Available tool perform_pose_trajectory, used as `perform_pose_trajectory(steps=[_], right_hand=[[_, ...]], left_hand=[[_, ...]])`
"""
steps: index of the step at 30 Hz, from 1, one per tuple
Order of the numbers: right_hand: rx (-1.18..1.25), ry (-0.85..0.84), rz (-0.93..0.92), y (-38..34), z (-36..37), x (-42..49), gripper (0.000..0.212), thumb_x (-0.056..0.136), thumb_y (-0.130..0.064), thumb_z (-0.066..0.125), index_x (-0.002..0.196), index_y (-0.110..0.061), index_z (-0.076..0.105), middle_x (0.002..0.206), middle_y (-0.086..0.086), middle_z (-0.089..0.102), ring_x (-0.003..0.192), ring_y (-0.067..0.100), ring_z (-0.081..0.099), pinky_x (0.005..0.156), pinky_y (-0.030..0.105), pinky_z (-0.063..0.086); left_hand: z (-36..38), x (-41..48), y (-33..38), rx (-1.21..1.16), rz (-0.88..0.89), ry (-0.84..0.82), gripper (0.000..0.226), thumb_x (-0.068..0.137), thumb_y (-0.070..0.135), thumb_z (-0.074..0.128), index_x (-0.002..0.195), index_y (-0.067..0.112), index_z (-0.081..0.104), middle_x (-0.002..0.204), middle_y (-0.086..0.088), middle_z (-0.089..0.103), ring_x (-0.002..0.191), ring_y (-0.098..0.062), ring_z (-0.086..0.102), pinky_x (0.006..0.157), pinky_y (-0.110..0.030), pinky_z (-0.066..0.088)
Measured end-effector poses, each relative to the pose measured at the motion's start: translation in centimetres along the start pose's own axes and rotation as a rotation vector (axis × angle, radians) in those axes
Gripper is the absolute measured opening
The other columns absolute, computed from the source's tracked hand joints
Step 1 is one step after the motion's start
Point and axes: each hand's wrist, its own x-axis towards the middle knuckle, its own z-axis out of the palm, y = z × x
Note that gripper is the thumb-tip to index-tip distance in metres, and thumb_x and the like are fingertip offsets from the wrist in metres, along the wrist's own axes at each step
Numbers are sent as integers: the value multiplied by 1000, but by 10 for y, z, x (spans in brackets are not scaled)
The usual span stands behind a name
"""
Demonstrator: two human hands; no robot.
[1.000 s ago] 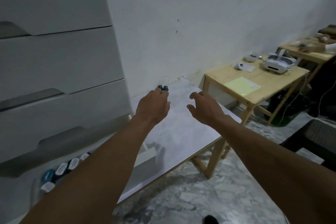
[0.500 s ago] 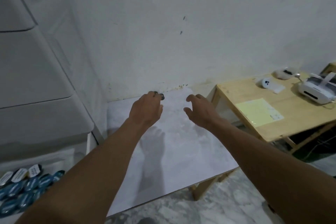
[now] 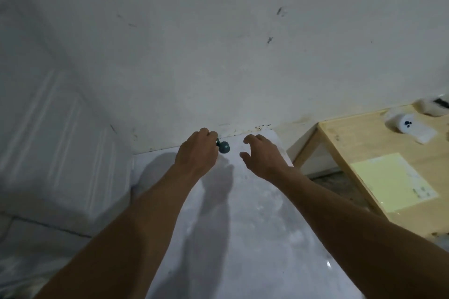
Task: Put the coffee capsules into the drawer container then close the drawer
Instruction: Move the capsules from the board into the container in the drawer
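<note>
Teal capsule (image 3: 224, 147) in left hand (image 3: 196, 153); right hand (image 3: 263, 155) splayed.

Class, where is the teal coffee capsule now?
In the head view, the teal coffee capsule is at the far end of the white table, near the wall, by the left hand.

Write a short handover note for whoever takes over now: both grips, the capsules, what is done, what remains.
The left grip, a bare hand, pinches a teal coffee capsule at the back of the white table, near the wall.
The right grip is open, holds nothing, and hovers right of the capsule.
The drawer is out of view, so what is done cannot be judged.
Left: carry this capsule to the drawer container, add any others, close the drawer.
</note>
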Motion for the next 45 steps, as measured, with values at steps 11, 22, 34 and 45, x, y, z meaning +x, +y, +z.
perform_pose_trajectory(steps=[11, 22, 34, 45], right_hand=[[43, -159, 12, 0, 64, 88, 33, 90, -21, 57, 120, -8, 51, 120, 13, 58, 103, 31, 58, 87, 37, 47], [96, -156, 37, 15, 103, 123, 24, 91, -26, 55, 109, -10, 59, 106, 11, 61, 92, 28, 58, 74, 28, 41], [147, -167, 54, 24, 91, 106, 36, 82, -15, 63, 116, -12, 52, 104, 9, 56, 93, 30, 57, 77, 32, 48], [181, -101, 26, 15, 55, 53, 24, 83, -15, 62, 98, -14, 43, 96, 8, 45, 73, 28, 51, 58, 26, 40]], left_hand=[[68, 63, -44, -85, -15, -142, 31, 90, 3, 50, 120, 8, 56, 118, -10, 56, 103, -28, 56, 82, -37, 49], [117, 89, -58, -73, 115, -167, 33, 88, 9, 59, 121, 8, 55, 114, -14, 52, 101, -32, 57, 77, -44, 55], [112, 62, -49, -213, -51, -223, 37, 89, 13, 59, 126, 10, 55, 112, -14, 43, 90, -26, 55, 86, -32, 50], [55, 20, -18, -235, -168, -60, 25, 84, 25, 66, 102, 12, 56, 101, -10, 53, 86, -29, 56, 73, -31, 45]])
